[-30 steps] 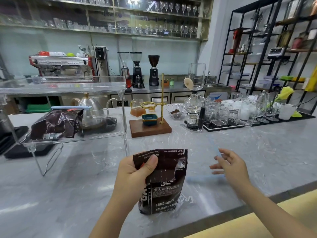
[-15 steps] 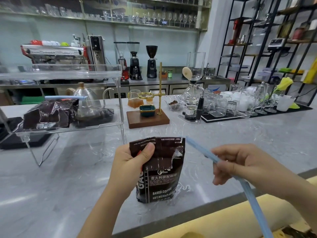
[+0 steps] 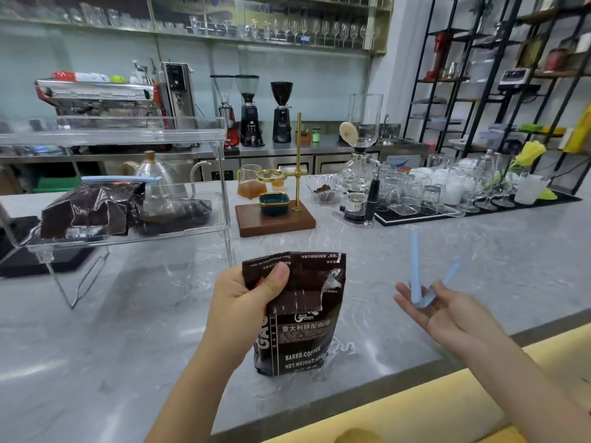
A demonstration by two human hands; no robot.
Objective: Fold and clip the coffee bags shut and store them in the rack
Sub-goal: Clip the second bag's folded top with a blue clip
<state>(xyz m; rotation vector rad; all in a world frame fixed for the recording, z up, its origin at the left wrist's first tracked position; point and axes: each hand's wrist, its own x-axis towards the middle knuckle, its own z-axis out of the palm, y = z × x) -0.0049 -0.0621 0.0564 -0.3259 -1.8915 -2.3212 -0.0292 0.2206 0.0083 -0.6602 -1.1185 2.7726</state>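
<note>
Left hand (image 3: 246, 302) has its grip clamped on the coffee bag (image 3: 300, 314), thumb pressed over the folded-down top and fingers curled behind; the bag stands upright on the grey surface (image 3: 128, 330), just in front of the person, its fold held flat but not yet clipped; right hand (image 3: 447, 310) lies palm-up to the right of the bag, apart from it, fingers mostly straight and relaxed; the blue clip (image 3: 425, 282) rests on those fingers with its two arms swung wide in a V, hinge down in the hand; whether a finger or thumb pinches the hinge I cannot tell, since the clip is blurred there.

Farther back on the left, the clear rack (image 3: 220, 161) already carries a stored bag (image 3: 92, 209) on its lower shelf, a blue clip showing along its top; that one looks done.

By my reading the step in hand is clipping the second bag: fold made, clip opened, the two not yet brought together; next the open clip needs to travel left to the folded edge, one arm behind and one in front, slid across the full width, then pressed closed while the left thumb keeps the fold from springing up; the bag then goes to the rack.
</note>
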